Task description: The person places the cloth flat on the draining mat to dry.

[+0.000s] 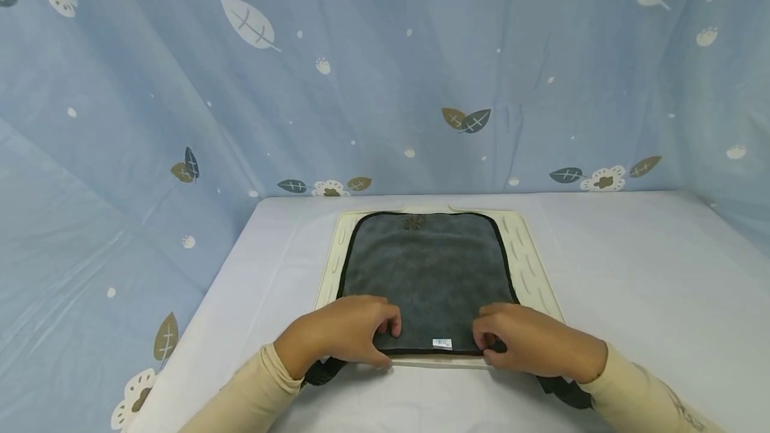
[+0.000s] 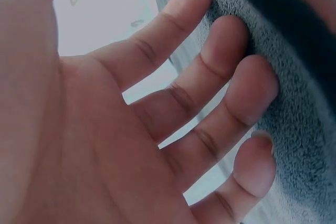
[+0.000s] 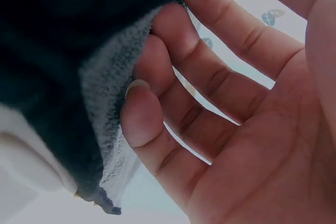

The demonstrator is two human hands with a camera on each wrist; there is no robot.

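Note:
A dark grey towel (image 1: 421, 272) with black edging lies spread over a cream ridged board (image 1: 529, 259). Along its near edge sits a small white label (image 1: 442, 343). My left hand (image 1: 351, 327) is at the towel's near left corner, fingertips resting on the fabric and the thumb apart from them by the board's front edge. In the left wrist view its fingers (image 2: 226, 66) touch the fuzzy side. At the near right corner, my right hand (image 1: 520, 336) pinches the towel's edge between thumb and fingers. The right wrist view shows that part of the towel (image 3: 113, 77) raised and bent.
A white cloth-covered table (image 1: 650, 272) extends to both sides of the board. Behind it and at the left hangs a blue curtain (image 1: 385, 85) printed with leaves and flowers. Dark straps (image 1: 565, 391) circle both wrists, below cream sleeves (image 1: 637, 386).

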